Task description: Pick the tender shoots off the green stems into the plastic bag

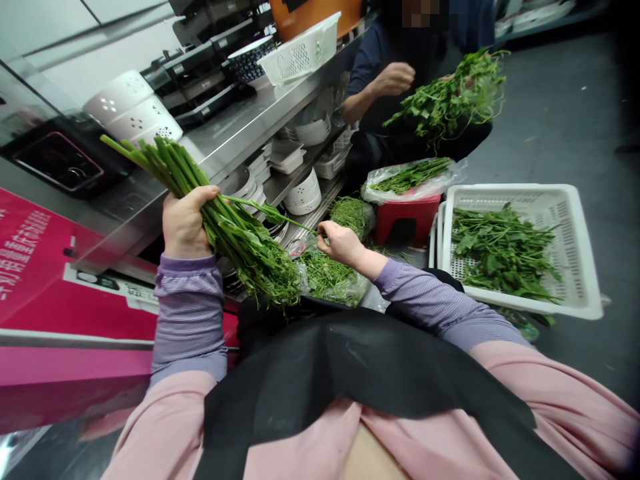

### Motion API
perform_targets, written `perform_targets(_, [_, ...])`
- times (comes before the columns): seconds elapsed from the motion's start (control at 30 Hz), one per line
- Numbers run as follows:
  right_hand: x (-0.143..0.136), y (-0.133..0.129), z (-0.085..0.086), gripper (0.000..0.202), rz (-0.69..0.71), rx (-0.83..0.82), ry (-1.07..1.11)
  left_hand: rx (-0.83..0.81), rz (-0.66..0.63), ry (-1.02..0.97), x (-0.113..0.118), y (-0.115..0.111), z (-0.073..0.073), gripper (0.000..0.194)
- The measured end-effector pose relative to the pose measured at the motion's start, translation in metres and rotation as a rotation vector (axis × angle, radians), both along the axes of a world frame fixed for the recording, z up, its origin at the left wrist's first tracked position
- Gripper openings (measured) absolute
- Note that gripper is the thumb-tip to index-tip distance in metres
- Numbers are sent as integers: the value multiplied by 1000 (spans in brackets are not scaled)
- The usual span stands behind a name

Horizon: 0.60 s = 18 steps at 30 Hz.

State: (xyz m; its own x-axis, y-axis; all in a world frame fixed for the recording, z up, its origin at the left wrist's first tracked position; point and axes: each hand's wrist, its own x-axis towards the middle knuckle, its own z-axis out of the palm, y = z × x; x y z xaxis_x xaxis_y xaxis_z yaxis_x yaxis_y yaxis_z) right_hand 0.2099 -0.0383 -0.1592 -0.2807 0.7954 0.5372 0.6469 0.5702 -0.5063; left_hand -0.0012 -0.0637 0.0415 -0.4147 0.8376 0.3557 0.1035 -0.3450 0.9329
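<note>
Head view: leafy green bunch (254,250) was gripped by left hand (186,221). Thin green stem (273,214), pinched by right hand (345,245), seemingly called for gentleness

White Chinese characters (25,250) run across the red panel (43,297) at the left, and more print stands on the pale label strip (143,300) along its upper edge, all too slanted and blurred to read reliably.

My apron (320,360) is matt black cloth; the steel counter (240,133) has a smooth, glossy front edge; the perforated basket (583,253) is white plastic.
</note>
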Motion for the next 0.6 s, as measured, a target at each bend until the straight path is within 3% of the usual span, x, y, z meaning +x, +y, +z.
perform_targets(0.13, [0,-1,-1,21,-74,-16,112,-15,5,-14,-1,-1,-1,9])
perform_targets(0.23, [-5,-4,0,17,-90,-129,313,-13,-13,-16,0,-2,-4,9])
perform_targets(0.4, [-14,1,-4,7,-9,-588,1010,-21,-71,-6,9,-8,-8,14])
perform_targets(0.5, [-6,15,-12,2,-180,-871,1326,-15,-75,1,13,-12,-8,14])
perform_targets(0.53, [-1,21,-13,3,-233,-892,1364,-2,-73,7,12,-13,-7,14])
perform_targets(0.6, [8,29,-10,7,-224,-773,1350,3,-77,30,11,-14,-6,14])
